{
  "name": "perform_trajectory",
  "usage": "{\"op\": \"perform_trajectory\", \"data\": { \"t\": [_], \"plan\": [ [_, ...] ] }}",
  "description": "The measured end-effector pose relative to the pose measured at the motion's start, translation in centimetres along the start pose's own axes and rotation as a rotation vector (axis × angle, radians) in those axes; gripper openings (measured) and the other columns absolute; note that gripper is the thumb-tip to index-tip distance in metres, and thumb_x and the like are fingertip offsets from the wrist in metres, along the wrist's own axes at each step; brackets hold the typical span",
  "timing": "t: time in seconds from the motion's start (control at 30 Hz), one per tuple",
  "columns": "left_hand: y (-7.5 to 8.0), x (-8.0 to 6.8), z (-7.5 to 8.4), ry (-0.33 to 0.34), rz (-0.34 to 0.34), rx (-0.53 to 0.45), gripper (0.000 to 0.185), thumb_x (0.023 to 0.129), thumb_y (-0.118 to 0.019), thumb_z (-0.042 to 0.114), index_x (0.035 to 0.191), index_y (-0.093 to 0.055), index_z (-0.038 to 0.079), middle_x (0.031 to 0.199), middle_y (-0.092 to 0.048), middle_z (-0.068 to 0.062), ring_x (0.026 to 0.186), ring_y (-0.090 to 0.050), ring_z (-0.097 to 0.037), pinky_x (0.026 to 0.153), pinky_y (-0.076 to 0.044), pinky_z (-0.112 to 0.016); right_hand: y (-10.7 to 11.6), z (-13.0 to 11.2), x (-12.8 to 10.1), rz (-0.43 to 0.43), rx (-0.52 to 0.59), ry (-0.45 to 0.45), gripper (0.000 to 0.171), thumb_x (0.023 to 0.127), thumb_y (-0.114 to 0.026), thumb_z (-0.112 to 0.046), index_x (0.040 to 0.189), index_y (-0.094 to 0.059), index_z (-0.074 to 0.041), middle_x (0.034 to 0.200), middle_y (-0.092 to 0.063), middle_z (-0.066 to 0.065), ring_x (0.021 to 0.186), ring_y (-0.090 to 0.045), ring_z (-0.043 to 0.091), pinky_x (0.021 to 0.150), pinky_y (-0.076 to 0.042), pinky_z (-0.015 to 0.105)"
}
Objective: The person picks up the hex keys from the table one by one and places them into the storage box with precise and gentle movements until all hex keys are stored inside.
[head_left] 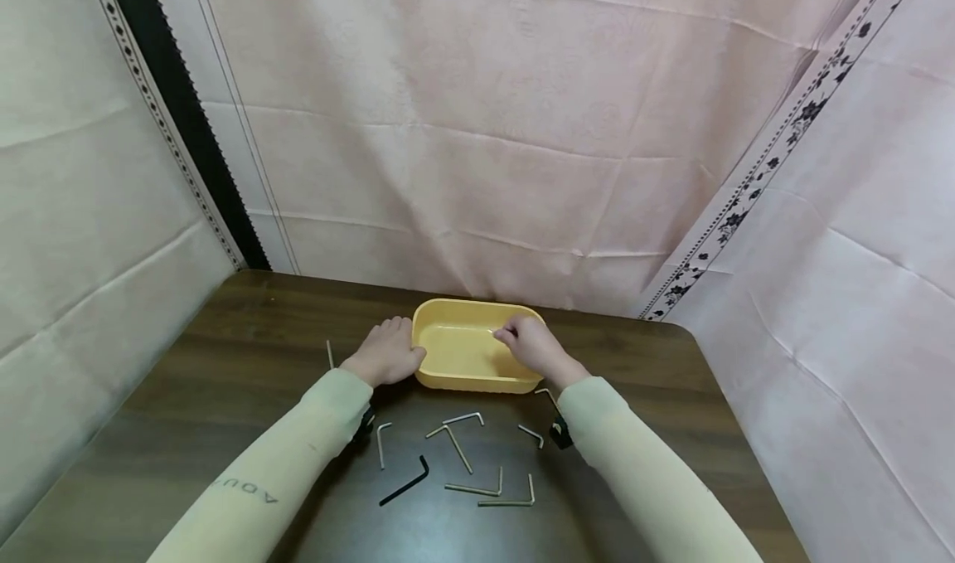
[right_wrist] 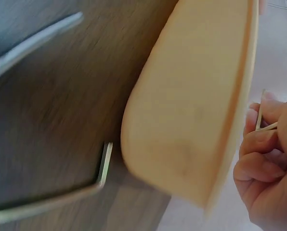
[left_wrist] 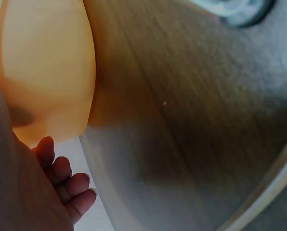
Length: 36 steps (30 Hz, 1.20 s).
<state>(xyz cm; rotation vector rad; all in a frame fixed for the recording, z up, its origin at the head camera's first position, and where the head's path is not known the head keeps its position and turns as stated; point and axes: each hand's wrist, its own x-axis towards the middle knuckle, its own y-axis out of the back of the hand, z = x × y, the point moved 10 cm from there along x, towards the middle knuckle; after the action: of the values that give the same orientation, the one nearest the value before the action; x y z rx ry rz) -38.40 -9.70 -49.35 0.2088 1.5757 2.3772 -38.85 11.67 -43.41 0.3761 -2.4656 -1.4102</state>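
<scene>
A yellow plastic basin (head_left: pixel 477 382) sits toward the back of the wooden table. My left hand (head_left: pixel 385 352) rests against its left end, thumb at the rim; in the left wrist view the other fingers (left_wrist: pixel 70 180) extend past the basin wall, loosely bent and holding nothing. My right hand (head_left: pixel 533 346) is over the basin's right side, pinching a small L-shaped hex key (right_wrist: pixel 260 115) between thumb and fingers. Most of that key is hidden by the hand. No other key shows inside the basin from the head view.
Several L-shaped hex keys lie scattered before the basin, including a black one (head_left: pixel 405 482) and a brassy one (head_left: pixel 507 503). Another key (head_left: pixel 330 354) lies left of my left hand, and one (head_left: pixel 548 397) beside my right wrist. Pale cloth (head_left: pixel 477 173) hangs behind the table.
</scene>
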Motion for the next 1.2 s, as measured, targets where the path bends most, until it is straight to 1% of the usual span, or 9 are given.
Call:
{"op": "perform_trajectory", "data": {
  "t": [0.1,0.27,0.37,0.47,0.67,0.8,0.97,1.1,1.2],
  "plan": [
    [-0.2,0.1,0.0,0.009,-0.005,-0.017,0.057,0.096,-0.044,0.036,0.136,-0.039,-0.005,0.127,-0.045,-0.019,0.115,-0.041,-0.034,0.102,-0.028,-0.052,-1.4,-0.3,0.5,-0.041,-0.019,0.014,0.034,0.096,-0.062,-0.024,0.068,-0.057,-0.005,0.061,-0.044,-0.003,0.054,-0.040,0.012,0.054,-0.035,0.028],
    [-0.8,0.3,0.2,0.029,-0.033,-0.026,0.063,0.096,-0.045,0.038,0.141,-0.034,-0.005,0.139,-0.039,-0.021,0.127,-0.035,-0.035,0.107,-0.023,-0.052,-3.6,-0.2,0.6,-0.145,-0.030,-0.012,0.038,0.096,-0.061,-0.022,0.064,-0.046,-0.007,0.058,-0.035,-0.002,0.050,-0.034,0.013,0.052,-0.031,0.028],
    [-0.8,0.2,0.1,0.047,-0.052,-0.024,0.064,0.096,-0.045,0.038,0.142,-0.033,-0.005,0.139,-0.039,-0.020,0.127,-0.035,-0.035,0.107,-0.023,-0.051,-4.4,-0.2,0.7,-0.181,-0.057,-0.012,0.037,0.096,-0.062,-0.020,0.064,-0.046,-0.010,0.058,-0.036,-0.002,0.051,-0.035,0.012,0.052,-0.031,0.027],
    [-0.5,-0.1,0.1,0.062,-0.055,-0.033,0.064,0.096,-0.047,0.037,0.142,-0.033,-0.005,0.139,-0.039,-0.021,0.127,-0.035,-0.035,0.107,-0.024,-0.051,-4.9,-0.4,0.8,-0.201,-0.078,-0.010,0.031,0.096,-0.062,-0.021,0.068,-0.052,-0.011,0.062,-0.043,-0.003,0.054,-0.040,0.012,0.054,-0.034,0.027],
    [-0.1,-0.5,0.2,0.064,-0.059,-0.052,0.066,0.096,-0.047,0.037,0.144,-0.031,-0.005,0.144,-0.036,-0.021,0.132,-0.032,-0.036,0.108,-0.022,-0.051,-5.5,-0.4,1.2,-0.215,-0.086,-0.028,0.020,0.095,-0.063,-0.022,0.080,-0.062,-0.010,0.072,-0.056,-0.003,0.065,-0.049,0.014,0.064,-0.041,0.030],
    [0.1,-0.6,0.3,0.064,-0.058,-0.055,0.067,0.096,-0.046,0.039,0.145,-0.030,-0.004,0.146,-0.034,-0.021,0.133,-0.031,-0.035,0.109,-0.021,-0.051,-5.8,0.2,1.3,-0.229,-0.094,-0.065,0.018,0.095,-0.064,-0.022,0.083,-0.065,-0.009,0.074,-0.057,-0.004,0.067,-0.051,0.013,0.068,-0.043,0.030],
    [0.0,-0.5,0.3,0.076,-0.066,-0.050,0.068,0.097,-0.046,0.040,0.146,-0.029,-0.003,0.147,-0.033,-0.020,0.134,-0.029,-0.034,0.110,-0.021,-0.050,-5.8,0.5,1.3,-0.234,-0.097,-0.071,0.014,0.094,-0.064,-0.019,0.085,-0.066,-0.009,0.076,-0.059,-0.004,0.071,-0.053,0.013,0.072,-0.045,0.031],
    [-0.1,-0.4,0.2,0.080,-0.059,-0.041,0.066,0.097,-0.046,0.039,0.144,-0.031,-0.003,0.143,-0.037,-0.019,0.130,-0.034,-0.033,0.108,-0.023,-0.050,-5.2,0.5,1.1,-0.215,-0.055,-0.075,0.011,0.094,-0.063,-0.017,0.087,-0.063,-0.008,0.078,-0.058,-0.002,0.071,-0.054,0.015,0.070,-0.045,0.032],
    [-0.1,-0.3,0.0,0.073,-0.047,-0.036,0.065,0.097,-0.046,0.039,0.143,-0.032,-0.004,0.140,-0.039,-0.019,0.127,-0.036,-0.033,0.107,-0.025,-0.050,-3.8,0.2,0.9,-0.155,0.000,-0.059,0.011,0.094,-0.064,-0.018,0.088,-0.062,-0.009,0.078,-0.058,-0.001,0.071,-0.053,0.015,0.068,-0.045,0.032]
  ]
}}
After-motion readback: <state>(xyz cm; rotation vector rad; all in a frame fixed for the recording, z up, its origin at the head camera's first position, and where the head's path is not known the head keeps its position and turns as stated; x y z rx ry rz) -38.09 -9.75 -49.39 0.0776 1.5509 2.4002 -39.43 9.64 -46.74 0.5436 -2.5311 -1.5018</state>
